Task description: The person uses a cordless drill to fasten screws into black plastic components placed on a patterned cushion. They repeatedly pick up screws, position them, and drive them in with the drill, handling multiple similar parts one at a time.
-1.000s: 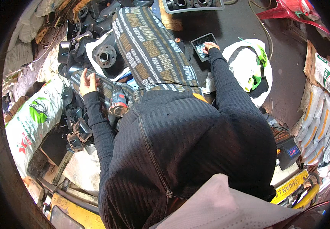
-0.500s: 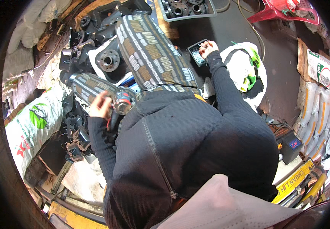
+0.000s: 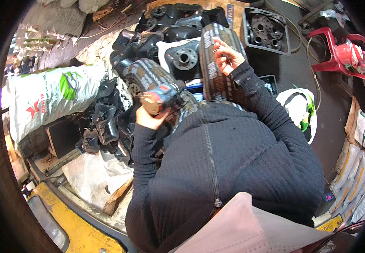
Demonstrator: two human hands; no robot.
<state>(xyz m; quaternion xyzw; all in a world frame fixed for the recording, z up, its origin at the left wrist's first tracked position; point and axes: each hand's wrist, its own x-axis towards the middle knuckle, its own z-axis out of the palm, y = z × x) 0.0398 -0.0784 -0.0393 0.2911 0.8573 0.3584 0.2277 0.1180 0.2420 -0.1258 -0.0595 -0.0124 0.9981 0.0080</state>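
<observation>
- The power drill (image 3: 162, 96) is a cordless one with a blue-grey body and a reddish-brown rear end; it lies roughly level, its nose toward the upper right, just above the person's left knee (image 3: 148, 76).
- The left hand (image 3: 147, 117) is closed around the drill's grip from below, fingers wrapped tight, the forearm in a dark ribbed sleeve rising straight up from the lower part of the view.
- The right hand (image 3: 226, 55) is raised over the right knee (image 3: 216, 63), fingers curled loosely with the fingertips pinched together; something small and thin seems to be held between them, but it is too small to tell what.
- The right arm bends at the elbow and reaches forward and up across the patterned trouser leg.
- Ahead of the knees lies a round metal hub (image 3: 185, 57) on a white sheet, among a heap of black cast parts (image 3: 106, 122).
- A dark crate of parts (image 3: 264, 30) stands beyond the right hand, a red plastic stool (image 3: 346, 55) is at the far right, and a white printed sack (image 3: 51, 97) lies at the left.
</observation>
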